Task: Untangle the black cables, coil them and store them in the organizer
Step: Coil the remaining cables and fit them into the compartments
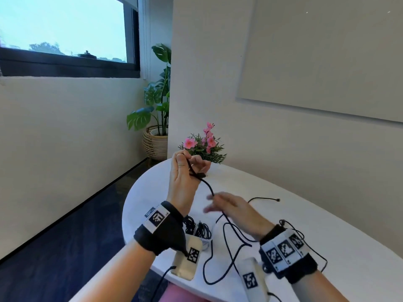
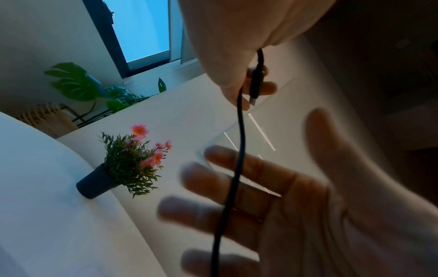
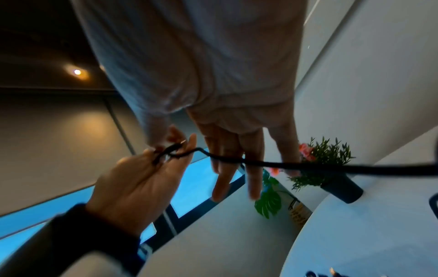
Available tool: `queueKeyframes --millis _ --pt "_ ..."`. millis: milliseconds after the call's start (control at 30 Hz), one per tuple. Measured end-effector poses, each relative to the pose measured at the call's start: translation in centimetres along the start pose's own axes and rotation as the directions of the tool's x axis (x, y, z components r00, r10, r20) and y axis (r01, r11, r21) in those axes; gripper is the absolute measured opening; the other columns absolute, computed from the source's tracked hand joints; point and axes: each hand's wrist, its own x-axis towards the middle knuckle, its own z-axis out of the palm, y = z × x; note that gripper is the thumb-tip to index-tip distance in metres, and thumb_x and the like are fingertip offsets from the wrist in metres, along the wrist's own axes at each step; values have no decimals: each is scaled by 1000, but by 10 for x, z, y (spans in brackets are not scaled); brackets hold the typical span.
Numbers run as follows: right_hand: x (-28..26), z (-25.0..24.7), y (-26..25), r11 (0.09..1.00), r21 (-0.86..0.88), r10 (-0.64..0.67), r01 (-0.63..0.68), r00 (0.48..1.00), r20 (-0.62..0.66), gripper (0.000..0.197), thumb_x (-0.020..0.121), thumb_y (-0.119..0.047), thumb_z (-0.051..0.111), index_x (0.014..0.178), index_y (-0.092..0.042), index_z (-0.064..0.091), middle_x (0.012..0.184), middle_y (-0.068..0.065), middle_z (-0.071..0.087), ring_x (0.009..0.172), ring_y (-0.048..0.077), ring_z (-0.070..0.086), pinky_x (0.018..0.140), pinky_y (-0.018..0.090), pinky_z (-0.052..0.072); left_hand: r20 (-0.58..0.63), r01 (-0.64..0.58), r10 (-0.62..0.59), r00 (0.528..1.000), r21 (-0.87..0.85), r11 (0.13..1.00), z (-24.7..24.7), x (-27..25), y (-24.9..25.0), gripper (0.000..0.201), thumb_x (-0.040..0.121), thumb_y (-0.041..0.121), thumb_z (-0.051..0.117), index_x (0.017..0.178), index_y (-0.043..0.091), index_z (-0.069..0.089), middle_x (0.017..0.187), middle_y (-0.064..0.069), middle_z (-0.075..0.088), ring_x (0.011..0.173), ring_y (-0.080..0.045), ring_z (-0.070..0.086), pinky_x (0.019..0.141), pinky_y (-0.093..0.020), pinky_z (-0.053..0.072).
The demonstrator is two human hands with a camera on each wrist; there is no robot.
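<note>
**Cable end held up in the left hand; right hand flat against the run below**

Surface and room: I work at a white table (image 1: 305, 214) with a rounded edge, set against a pale wall. A large blank board (image 1: 327, 62) hangs on that wall. To the left there is a dark-framed window (image 1: 65, 40), and dark flooring lies below it.

Count of items:
- One loose black cable (image 1: 226, 236) in hand. Its slack lies in open loops across the table between my wrists, and one free end with a plug (image 1: 278, 200) rests on the table beyond the right hand.
- One bundle of coiled cables (image 1: 196, 228), lying on the table just behind my left wrist. I cannot tell how many cables it contains.
- Two plants: a small potted plant with pink flowers (image 1: 202, 144) on the far table edge, and a large-leaved plant (image 1: 157, 101) in a woven basket on the floor in the corner.

Hands: My left hand (image 1: 185, 171) is raised above the table, fingers curled, pinching the cable close to its connector (image 2: 255, 84), which hangs beside the fingertips. My right hand (image 1: 231, 209) is lower, fingers straight and spread; the cable runs across them. It is motion-blurred, so I cannot confirm any grip.

Obstructions: My left wrist band and camera housing cover part of the coiled bundle. The organizer cannot be identified in any view.
</note>
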Motion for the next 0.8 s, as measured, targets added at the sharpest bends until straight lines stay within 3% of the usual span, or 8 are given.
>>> queueKeyframes --millis 67,133,300,400,500,600,733,800 --pt "-1 6 7 998 55 -21 24 999 -47 24 98 -25 46 100 -7 63 69 -5 61 72 12 61 71 19 45 28 24 -24 999 -2 1000 -6 0 2 29 102 28 21 88 16 43 86 -5 64 88 -22 67 92 -41 49" --pt "-4 -2 9 989 145 -11 41 979 -204 22 99 -18 46 88 -12 64 59 -4 44 58 12 45 56 27 42 73 48 -51 996 43 998 -14 -1 7 31 103 26 22 90 14 47 99 -6 69 102 -25 67 87 -37 52" --pt "0 -21 3 966 65 -182 250 839 -513 23 97 -19 50 83 -19 68 51 -12 33 46 4 28 46 12 25 176 138 -139 974 18 990 -7 -8 8 36 101 29 23 97 10 54 114 -15 66 118 -28 58 101 -41 44" --pt "1 -7 -3 960 -19 -257 280 849 -461 22 95 -16 53 83 -21 70 55 0 35 53 14 28 52 24 25 127 127 -128 984 16 992 6 -9 -6 36 101 31 24 100 13 55 98 -10 67 117 -31 57 102 -42 43" --pt "-4 2 -6 961 -28 -270 276 906 -325 20 95 -16 54 85 -18 72 55 -2 38 52 10 30 51 22 25 2 108 -108 994 -37 994 13 -7 -8 31 103 31 24 90 16 47 65 2 50 81 -24 66 80 -33 53" --pt "-14 -3 -5 986 -74 -156 148 982 -110 25 96 -22 53 90 -5 70 44 -12 40 42 2 34 47 11 26 -151 116 -136 979 -134 984 6 -2 3 29 103 28 27 80 21 42 57 7 28 46 -8 33 56 -32 52" --pt "-36 -33 -12 991 -118 -60 65 997 51 15 94 -14 57 86 -4 65 45 -16 50 41 -3 42 48 8 31 -252 97 -126 959 -127 987 -33 16 26 25 99 25 28 77 25 40 56 10 26 42 -6 22 37 -16 19" --pt "-40 -44 -18 983 -160 -80 90 995 64 17 95 -10 54 85 -1 64 42 -15 46 39 -2 39 45 8 30 -218 186 -166 962 73 980 -40 15 27 23 98 22 28 79 24 42 58 9 28 42 -6 21 38 -14 14"
